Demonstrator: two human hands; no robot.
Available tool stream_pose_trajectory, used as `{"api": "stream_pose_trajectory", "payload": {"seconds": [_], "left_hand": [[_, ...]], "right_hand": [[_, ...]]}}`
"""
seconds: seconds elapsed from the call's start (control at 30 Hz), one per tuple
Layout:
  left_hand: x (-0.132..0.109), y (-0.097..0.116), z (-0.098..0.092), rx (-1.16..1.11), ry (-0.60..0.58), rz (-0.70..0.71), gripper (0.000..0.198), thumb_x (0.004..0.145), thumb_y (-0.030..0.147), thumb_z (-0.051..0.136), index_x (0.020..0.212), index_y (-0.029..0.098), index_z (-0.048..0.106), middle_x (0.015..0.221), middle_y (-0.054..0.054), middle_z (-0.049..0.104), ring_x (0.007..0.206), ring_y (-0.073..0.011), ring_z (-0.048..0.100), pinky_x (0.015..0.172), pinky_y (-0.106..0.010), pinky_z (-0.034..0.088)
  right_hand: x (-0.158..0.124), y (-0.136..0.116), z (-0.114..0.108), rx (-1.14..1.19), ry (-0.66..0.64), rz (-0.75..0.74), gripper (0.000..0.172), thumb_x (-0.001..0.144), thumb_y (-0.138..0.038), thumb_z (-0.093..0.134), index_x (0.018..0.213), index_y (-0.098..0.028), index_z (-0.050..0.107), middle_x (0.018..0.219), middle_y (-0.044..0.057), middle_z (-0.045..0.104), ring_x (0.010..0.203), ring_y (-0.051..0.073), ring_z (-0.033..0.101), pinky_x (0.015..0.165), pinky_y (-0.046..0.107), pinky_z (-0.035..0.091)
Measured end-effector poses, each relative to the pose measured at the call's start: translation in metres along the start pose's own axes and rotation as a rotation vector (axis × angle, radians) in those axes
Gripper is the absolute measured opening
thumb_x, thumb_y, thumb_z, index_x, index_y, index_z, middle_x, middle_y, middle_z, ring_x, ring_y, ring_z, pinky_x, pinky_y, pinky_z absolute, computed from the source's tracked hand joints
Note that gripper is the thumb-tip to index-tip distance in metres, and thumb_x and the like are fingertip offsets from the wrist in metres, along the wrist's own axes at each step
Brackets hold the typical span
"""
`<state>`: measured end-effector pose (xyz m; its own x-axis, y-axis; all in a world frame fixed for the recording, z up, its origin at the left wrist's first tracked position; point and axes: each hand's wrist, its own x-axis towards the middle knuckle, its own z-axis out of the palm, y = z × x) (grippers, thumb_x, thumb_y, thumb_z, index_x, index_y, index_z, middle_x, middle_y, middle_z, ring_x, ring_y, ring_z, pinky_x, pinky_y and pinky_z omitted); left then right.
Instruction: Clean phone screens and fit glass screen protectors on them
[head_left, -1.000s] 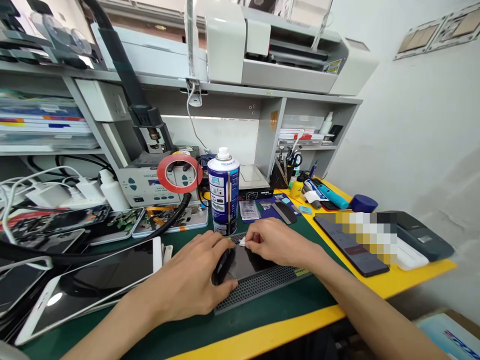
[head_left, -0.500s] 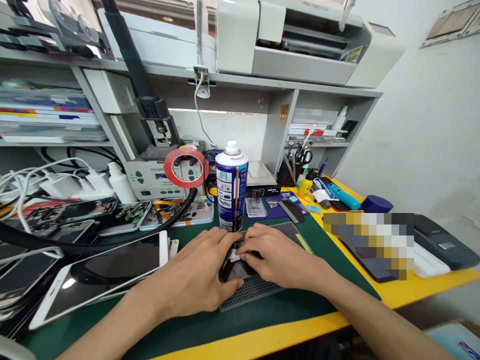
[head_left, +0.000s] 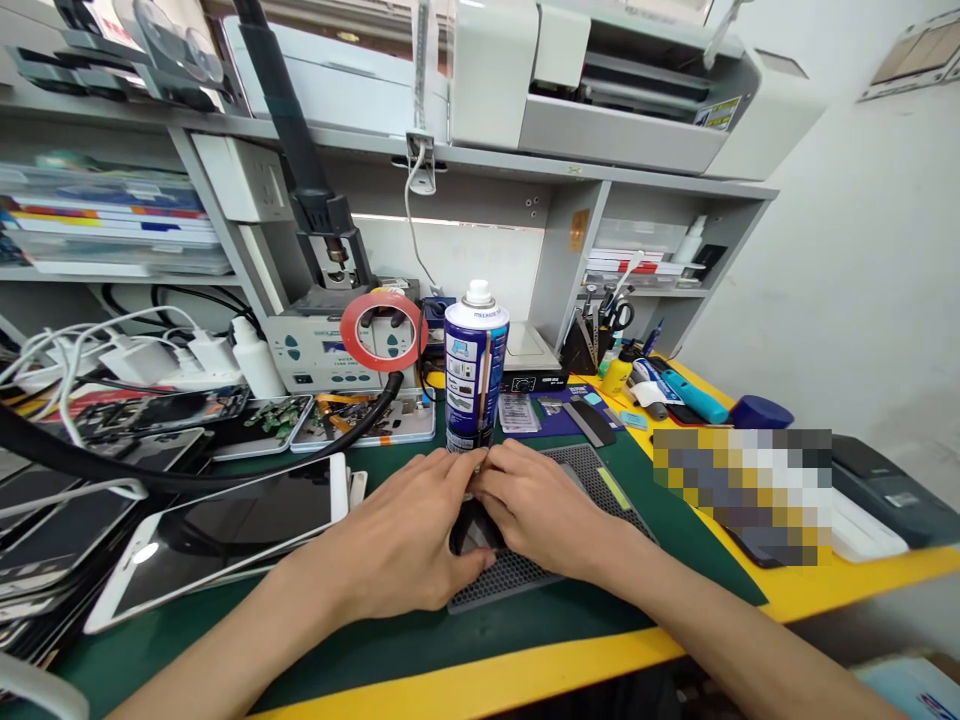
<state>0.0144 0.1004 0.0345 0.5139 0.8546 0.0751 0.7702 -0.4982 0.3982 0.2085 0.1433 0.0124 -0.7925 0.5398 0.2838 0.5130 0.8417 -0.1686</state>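
Note:
A dark, glossy object (head_left: 474, 532), perhaps a phone, lies on a grey honeycomb-patterned mat (head_left: 510, 583). My left hand (head_left: 409, 525) curves around it, thumb at the near edge and fingers at the far side, gripping it. Over its far end, my right hand (head_left: 534, 512) has its fingers bent and pressed together, touching my left fingertips. What those right fingers pinch is hidden. Just behind both hands stands a blue and white spray can (head_left: 475, 375).
A white tablet (head_left: 232, 535) and stacked phones (head_left: 45, 530) lie left. Trays of parts (head_left: 367, 420) sit near a hot-air station (head_left: 300, 355) with red tape (head_left: 384, 331). A yellow bottle (head_left: 616, 372) and teal tool (head_left: 694, 395) lie right. A black cable (head_left: 247, 478) crosses the left side.
My right hand has shifted towards the far end of the dark object, against my left fingertips. A small white piece at its fingertips is now hidden. The view has moved slightly left.

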Motion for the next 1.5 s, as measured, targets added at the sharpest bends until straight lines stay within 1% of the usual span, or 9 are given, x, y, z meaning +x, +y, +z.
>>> {"api": "stream_pose_trajectory", "payload": {"seconds": [0.17,0.3,0.47,0.6,0.8,1.0,1.23,1.4,1.5], "left_hand": [[0.000,-0.001,0.001,0.002,-0.030,0.000,0.059,0.085,0.044,0.059,0.139,0.023,0.045,0.120,-0.009,0.062,0.115,-0.0299,0.058,0.097,-0.041,0.048],[0.000,-0.001,0.000,0.016,-0.020,0.027,0.062,0.086,0.042,0.058,0.143,0.023,0.042,0.125,-0.010,0.061,0.119,-0.0307,0.057,0.097,-0.042,0.048],[-0.001,0.000,-0.002,0.044,-0.043,0.010,0.058,0.083,0.045,0.062,0.135,0.022,0.050,0.120,-0.010,0.063,0.113,-0.0320,0.059,0.096,-0.044,0.049],[-0.004,-0.001,-0.004,0.058,-0.081,0.004,0.068,0.082,0.045,0.062,0.143,0.022,0.044,0.130,-0.011,0.060,0.122,-0.0327,0.055,0.103,-0.045,0.046],[-0.006,-0.001,-0.010,0.041,-0.140,0.000,0.073,0.084,0.042,0.059,0.150,0.022,0.035,0.145,-0.012,0.052,0.135,-0.0333,0.047,0.107,-0.044,0.043],[-0.004,0.003,-0.013,0.012,-0.137,-0.001,0.062,0.084,0.038,0.060,0.142,0.024,0.043,0.131,-0.010,0.059,0.123,-0.0316,0.054,0.100,-0.042,0.047],[-0.005,0.003,-0.012,0.003,-0.103,0.034,0.067,0.085,0.039,0.060,0.146,0.021,0.040,0.128,-0.010,0.059,0.122,-0.0293,0.055,0.102,-0.040,0.046],[-0.005,0.003,-0.014,0.009,-0.125,0.005,0.069,0.083,0.039,0.061,0.146,0.021,0.040,0.127,-0.010,0.059,0.120,-0.0295,0.057,0.104,-0.041,0.045],[-0.005,0.003,-0.014,0.012,-0.135,-0.001,0.072,0.083,0.040,0.062,0.148,0.021,0.039,0.129,-0.010,0.058,0.121,-0.0304,0.056,0.104,-0.042,0.045]], "right_hand": [[-0.003,-0.004,-0.005,0.119,-0.028,-0.033,0.021,0.092,-0.009,0.052,0.097,-0.017,0.072,0.107,0.008,0.069,0.101,0.021,0.060,0.094,0.034,0.046],[-0.008,-0.009,-0.016,0.239,-0.104,-0.058,0.018,0.087,-0.008,0.057,0.087,-0.019,0.071,0.094,0.004,0.069,0.096,0.018,0.061,0.090,0.029,0.046],[-0.007,-0.003,-0.014,0.082,-0.055,-0.004,0.021,0.093,-0.009,0.052,0.090,-0.016,0.071,0.094,0.008,0.066,0.091,0.021,0.057,0.085,0.032,0.046],[-0.006,0.002,-0.008,-0.025,-0.051,0.027,0.022,0.094,-0.007,0.049,0.094,-0.013,0.070,0.091,0.010,0.064,0.088,0.022,0.055,0.083,0.034,0.045],[-0.008,0.002,-0.011,0.017,-0.076,0.035,0.024,0.096,-0.009,0.047,0.101,-0.014,0.070,0.093,0.010,0.064,0.090,0.022,0.055,0.085,0.035,0.045],[-0.012,-0.007,-0.018,0.202,-0.121,-0.029,0.024,0.095,-0.010,0.052,0.103,-0.019,0.073,0.105,0.008,0.067,0.103,0.020,0.058,0.099,0.035,0.042],[-0.019,-0.008,-0.030,0.297,-0.200,-0.071,0.029,0.085,-0.005,0.057,0.097,-0.023,0.077,0.096,0.004,0.071,0.097,0.019,0.062,0.089,0.030,0.046],[-0.027,0.004,-0.043,0.324,-0.286,0.020,0.030,0.083,-0.005,0.059,0.096,-0.024,0.078,0.093,0.001,0.072,0.092,0.017,0.063,0.086,0.027,0.044],[-0.028,0.007,-0.047,0.339,-0.275,0.087,0.029,0.084,-0.006,0.059,0.095,-0.025,0.077,0.091,-0.001,0.071,0.091,0.016,0.062,0.081,0.025,0.043]]}}
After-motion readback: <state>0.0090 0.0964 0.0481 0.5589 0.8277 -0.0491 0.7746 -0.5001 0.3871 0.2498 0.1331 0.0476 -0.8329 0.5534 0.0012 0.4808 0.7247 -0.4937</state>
